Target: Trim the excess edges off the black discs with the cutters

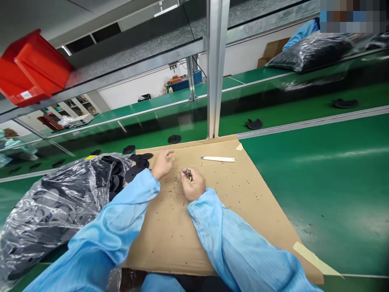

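Note:
My left hand (163, 164) is above the far left part of a cardboard sheet (173, 251), fingers stretched forward and apart, with nothing visible in it. It is nearest to a loose heap of flat black discs (133, 173). In my right hand (193, 185), fingers curled round it, is a small shiny metal clipper-like tool (189, 175); most of it is hidden by the fingers. Small black scraps are scattered over the cardboard around both hands. A white-handled craft knife (218, 159) lies on the cardboard beyond my right hand.
A clear plastic bag (60, 202) full of black discs stands at the left. Behind a metal post (215, 69), several black pieces lie on a green conveyor belt (199, 129). A red bin (33, 69) hangs upper left. Tape (316, 257) holds the cardboard corner. Another person's blue sleeve (300, 34) shows upper right.

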The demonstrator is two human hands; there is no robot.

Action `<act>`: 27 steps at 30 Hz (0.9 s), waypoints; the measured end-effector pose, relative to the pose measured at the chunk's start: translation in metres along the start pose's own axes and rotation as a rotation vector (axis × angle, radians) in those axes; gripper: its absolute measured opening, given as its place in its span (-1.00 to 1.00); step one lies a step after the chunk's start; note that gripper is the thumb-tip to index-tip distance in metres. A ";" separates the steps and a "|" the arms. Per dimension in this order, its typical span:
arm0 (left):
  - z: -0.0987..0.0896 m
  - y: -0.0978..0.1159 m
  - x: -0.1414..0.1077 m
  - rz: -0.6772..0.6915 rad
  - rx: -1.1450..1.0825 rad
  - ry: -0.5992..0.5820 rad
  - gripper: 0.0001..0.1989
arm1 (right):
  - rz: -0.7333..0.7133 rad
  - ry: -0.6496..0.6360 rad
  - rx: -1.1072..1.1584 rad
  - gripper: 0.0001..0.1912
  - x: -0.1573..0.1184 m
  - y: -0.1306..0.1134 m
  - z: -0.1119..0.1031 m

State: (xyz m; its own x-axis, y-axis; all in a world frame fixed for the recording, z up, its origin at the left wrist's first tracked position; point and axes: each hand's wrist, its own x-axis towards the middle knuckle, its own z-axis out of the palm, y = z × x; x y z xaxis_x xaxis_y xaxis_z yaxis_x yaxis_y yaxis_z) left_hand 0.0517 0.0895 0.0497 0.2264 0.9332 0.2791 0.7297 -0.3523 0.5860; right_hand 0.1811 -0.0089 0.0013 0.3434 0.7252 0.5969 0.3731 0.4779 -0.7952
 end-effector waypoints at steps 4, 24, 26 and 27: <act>-0.024 0.007 -0.093 0.121 0.005 -0.129 -0.65 | 0.060 0.047 0.021 -0.91 0.000 0.001 0.001; 0.019 0.000 -0.131 0.234 0.209 -0.053 -0.49 | 0.136 0.053 0.060 -0.88 0.002 0.003 -0.001; 0.020 -0.004 -0.123 0.201 0.091 0.079 -0.61 | 0.142 0.055 0.058 -0.88 0.003 0.002 -0.002; 0.019 -0.005 -0.121 0.176 0.021 0.136 -0.66 | 0.143 0.059 0.057 -0.87 0.003 0.001 -0.003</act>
State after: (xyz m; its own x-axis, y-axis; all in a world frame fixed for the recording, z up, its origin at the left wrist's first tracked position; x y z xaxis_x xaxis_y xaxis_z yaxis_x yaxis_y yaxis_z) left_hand 0.0329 -0.0208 -0.0011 0.2633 0.8386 0.4769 0.7003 -0.5062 0.5033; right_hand 0.1848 -0.0076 0.0024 0.4403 0.7579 0.4814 0.2684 0.4006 -0.8761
